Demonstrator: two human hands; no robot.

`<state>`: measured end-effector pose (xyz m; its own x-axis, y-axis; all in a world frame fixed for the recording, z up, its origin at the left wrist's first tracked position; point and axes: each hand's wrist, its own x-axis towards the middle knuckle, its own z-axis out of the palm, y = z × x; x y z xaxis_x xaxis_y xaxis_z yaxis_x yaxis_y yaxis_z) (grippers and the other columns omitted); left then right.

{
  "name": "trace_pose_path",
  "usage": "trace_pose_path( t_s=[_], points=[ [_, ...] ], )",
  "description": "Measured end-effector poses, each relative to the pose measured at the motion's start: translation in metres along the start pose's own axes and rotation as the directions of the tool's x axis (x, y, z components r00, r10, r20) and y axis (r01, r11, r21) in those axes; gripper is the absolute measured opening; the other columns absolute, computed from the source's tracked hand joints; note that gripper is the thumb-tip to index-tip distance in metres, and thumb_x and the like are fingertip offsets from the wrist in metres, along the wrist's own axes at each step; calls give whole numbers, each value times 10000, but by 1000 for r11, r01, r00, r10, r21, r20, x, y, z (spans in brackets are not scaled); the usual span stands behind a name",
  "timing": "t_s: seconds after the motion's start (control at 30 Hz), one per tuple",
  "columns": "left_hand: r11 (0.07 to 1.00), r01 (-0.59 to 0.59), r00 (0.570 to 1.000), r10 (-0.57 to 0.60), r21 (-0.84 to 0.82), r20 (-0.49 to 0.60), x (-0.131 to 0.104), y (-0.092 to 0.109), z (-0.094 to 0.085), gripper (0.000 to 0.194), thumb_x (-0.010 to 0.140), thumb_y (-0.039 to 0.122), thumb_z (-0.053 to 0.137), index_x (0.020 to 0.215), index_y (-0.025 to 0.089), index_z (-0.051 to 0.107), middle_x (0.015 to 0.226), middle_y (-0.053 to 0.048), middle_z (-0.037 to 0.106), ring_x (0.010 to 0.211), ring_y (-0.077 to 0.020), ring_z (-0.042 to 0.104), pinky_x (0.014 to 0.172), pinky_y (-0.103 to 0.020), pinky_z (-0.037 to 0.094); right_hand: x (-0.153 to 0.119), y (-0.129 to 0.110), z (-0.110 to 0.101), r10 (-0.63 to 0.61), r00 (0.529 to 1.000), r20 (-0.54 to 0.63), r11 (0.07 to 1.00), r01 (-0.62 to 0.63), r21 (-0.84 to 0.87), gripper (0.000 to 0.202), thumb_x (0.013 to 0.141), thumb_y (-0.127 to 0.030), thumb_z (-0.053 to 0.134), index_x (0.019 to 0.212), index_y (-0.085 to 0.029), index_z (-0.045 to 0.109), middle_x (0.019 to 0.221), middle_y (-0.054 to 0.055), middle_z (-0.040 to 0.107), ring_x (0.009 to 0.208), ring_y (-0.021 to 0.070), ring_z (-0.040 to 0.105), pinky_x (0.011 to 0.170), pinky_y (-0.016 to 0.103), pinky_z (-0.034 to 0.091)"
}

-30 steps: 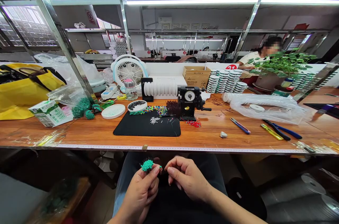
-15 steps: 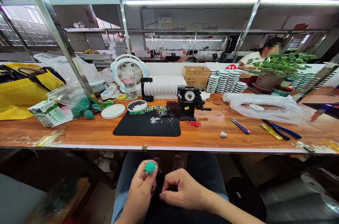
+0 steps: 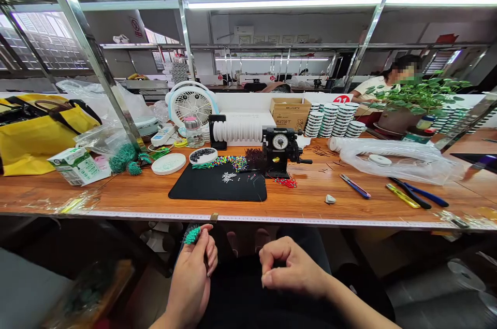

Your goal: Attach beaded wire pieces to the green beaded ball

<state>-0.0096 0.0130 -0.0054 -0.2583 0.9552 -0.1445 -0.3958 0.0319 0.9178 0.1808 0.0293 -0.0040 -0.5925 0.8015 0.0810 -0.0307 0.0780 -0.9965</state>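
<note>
Green and bead-tipped, the bundle [image 3: 192, 236] sits pinched between the left hand's [image 3: 193, 273] thumb and fingers, above the lap [image 3: 235, 292], near the worktop [image 3: 298, 207]. The right hand's [image 3: 293, 269] thumb and forefinger press together; whether on anything, I cannot tell. A slackened left grip could drop the bundle; squeezing hard could bend its dark, thin ends.

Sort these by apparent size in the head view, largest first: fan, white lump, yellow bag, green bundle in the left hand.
1. Yellow bag, cut off by the frame
2. Fan
3. Green bundle, nearest the camera
4. White lump
</note>
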Motion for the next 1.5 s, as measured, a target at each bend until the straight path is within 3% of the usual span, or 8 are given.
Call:
trace_pose_path(
  t_s=[0.1, 0.17, 0.3, 0.4, 0.77, 0.93, 1.23, 1.5],
  points=[
    [988, 90, 980, -109, 123, 164, -4, -2, 2, 274, 804, 403, 611, 944, 175, 550, 669, 16, 549, 546, -101, 501, 429, -185, 360, 5, -5, 1, 1, 979, -204, 999, 8, 46, 227, 749, -322, 640, 620, -137, 617, 506, -19, 524, 489, 89, 432, 498, 218, 326],
    [965, 160, 922, -221, 208, 318, -8, -6, 3, 270, 825, 427, 573, 854, 159, 550, 573, 22, 517, 541, -129, 536, 467, -217, 403, 10, -9, 6, -15, 957, -290, 1000, 13, -10, 207, 786, -310, 616, 683, -134, 650, 585, 6, 589, 557, 108, 498, 560, 229, 382],
    [937, 191, 810, -319, 292, 493, -11, -13, 5, 304, 816, 459, 573, 765, 165, 520, 477, 68, 399, 447, -121, 515, 477, -235, 406, 20, -11, 19, -24, 954, -299, 992, -14, -124, 183, 787, -296, 615, 725, -138, 684, 672, 26, 640, 636, 136, 544, 618, 242, 423],
    [950, 216, 783, -307, 226, 541, -10, -13, 4, 290, 800, 450, 599, 794, 172, 514, 529, 54, 439, 483, -131, 542, 500, -244, 422, 21, -8, 21, -9, 949, -315, 986, -44, -162, 182, 775, -293, 620, 702, -133, 670, 652, 21, 624, 620, 132, 527, 601, 237, 415],
    [971, 238, 879, -219, 7, 423, -14, -5, 4, 219, 820, 368, 600, 771, 184, 491, 552, 56, 413, 480, -104, 449, 486, -241, 417, 18, 3, 18, 52, 947, -316, 984, 6, 178, 250, 782, -372, 645, 781, -122, 635, 616, -7, 557, 487, 62, 383, 460, 197, 292],
    [962, 272, 885, -237, -31, 401, -15, -3, 1, 186, 842, 331, 575, 770, 183, 487, 568, 53, 400, 484, -90, 409, 484, -227, 384, 14, 16, 19, 67, 958, -280, 951, 23, 307, 239, 744, -355, 698, 822, -135, 648, 644, -14, 547, 451, 35, 320, 419, 189, 204],
    [965, 258, 901, -221, -51, 373, -17, 2, 2, 182, 816, 343, 600, 799, 186, 510, 527, 78, 316, 401, -58, 280, 382, -184, 275, 7, 17, 18, -221, 893, -392, 970, 244, 8, 68, 815, -235, 627, 812, -193, 680, 698, -9, 522, 554, 71, 438, 501, 204, 343],
    [983, 170, 942, -140, -75, 305, -18, 7, 0, 219, 783, 358, 634, 721, 182, 520, 511, 82, 262, 403, -54, 251, 360, -168, 247, 5, 21, 11, -269, 861, -431, 960, 274, -53, 63, 826, -212, 620, 834, -218, 683, 696, -10, 495, 581, 86, 438, 555, 224, 390]
  ],
)
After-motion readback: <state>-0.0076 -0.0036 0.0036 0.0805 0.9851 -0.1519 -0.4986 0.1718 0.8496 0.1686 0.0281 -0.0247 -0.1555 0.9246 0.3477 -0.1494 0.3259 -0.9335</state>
